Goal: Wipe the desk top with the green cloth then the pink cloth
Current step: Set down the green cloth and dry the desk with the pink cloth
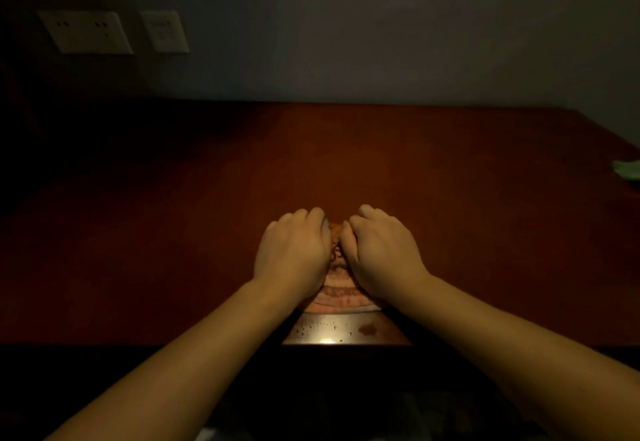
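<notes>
Starting at ten o'clock, two pale socket plates (85, 32) sit side by side on the dim wall (381, 25), above the far edge of the desk. The desk top (173, 233) is a dark reddish-brown surface that fills the middle of the view from nine o'clock to three o'clock, and its left part is lost in shadow.

Just left of centre, the left hand (294, 250) lies knuckles up on the desk. Its fingers are curled downward and its inner edge presses on the pink cloth (341, 297). The fingertips are hidden under the hand, but the curl closes on the bunched fabric.

The pink cloth lies at the centre of the view, toward six o'clock, near the front edge of the desk. It is crumpled into folds between and beneath the two hands, and a flatter band of it shows below the wrists. At six o'clock from the cloth, a shiny, speckled patch (332, 331) on the desk catches the light between the two forearms.

Just right of centre, the right hand (379, 250) mirrors the left. It is knuckles up, with its fingers curled onto the same cloth and its thumb side almost touching the left hand's.

At three o'clock, well apart from the hands, the green cloth (628, 169) lies on the desk at the right border of the view, only partly in frame.
</notes>
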`<state>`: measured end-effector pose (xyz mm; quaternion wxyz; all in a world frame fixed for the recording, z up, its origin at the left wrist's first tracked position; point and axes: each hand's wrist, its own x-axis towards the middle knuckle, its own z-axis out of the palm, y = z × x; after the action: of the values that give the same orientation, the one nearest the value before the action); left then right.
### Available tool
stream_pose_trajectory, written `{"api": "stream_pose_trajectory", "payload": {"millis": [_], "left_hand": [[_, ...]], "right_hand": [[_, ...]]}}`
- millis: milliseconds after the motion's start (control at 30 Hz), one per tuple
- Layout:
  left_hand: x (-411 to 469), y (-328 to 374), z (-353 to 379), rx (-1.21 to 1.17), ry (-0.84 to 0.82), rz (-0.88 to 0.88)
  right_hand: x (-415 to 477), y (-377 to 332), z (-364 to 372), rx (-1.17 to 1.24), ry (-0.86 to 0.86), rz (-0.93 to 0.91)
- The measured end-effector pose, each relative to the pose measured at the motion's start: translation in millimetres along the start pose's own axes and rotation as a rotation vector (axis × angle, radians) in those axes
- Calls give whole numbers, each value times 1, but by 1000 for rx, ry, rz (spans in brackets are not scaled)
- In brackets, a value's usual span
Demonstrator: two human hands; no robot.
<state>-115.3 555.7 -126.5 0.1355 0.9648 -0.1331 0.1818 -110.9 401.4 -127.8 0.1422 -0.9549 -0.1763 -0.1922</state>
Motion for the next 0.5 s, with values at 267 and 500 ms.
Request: {"api": "stream_pose_trajectory", "payload": {"millis": [267, 500], "left_hand": [[-1, 5, -5, -32, 7, -15], [-3, 8, -6, -28, -53, 17]], "right_hand": [[-8, -5, -5, -98, 21, 60], [-16, -14, -16, -110, 64, -9]]}}
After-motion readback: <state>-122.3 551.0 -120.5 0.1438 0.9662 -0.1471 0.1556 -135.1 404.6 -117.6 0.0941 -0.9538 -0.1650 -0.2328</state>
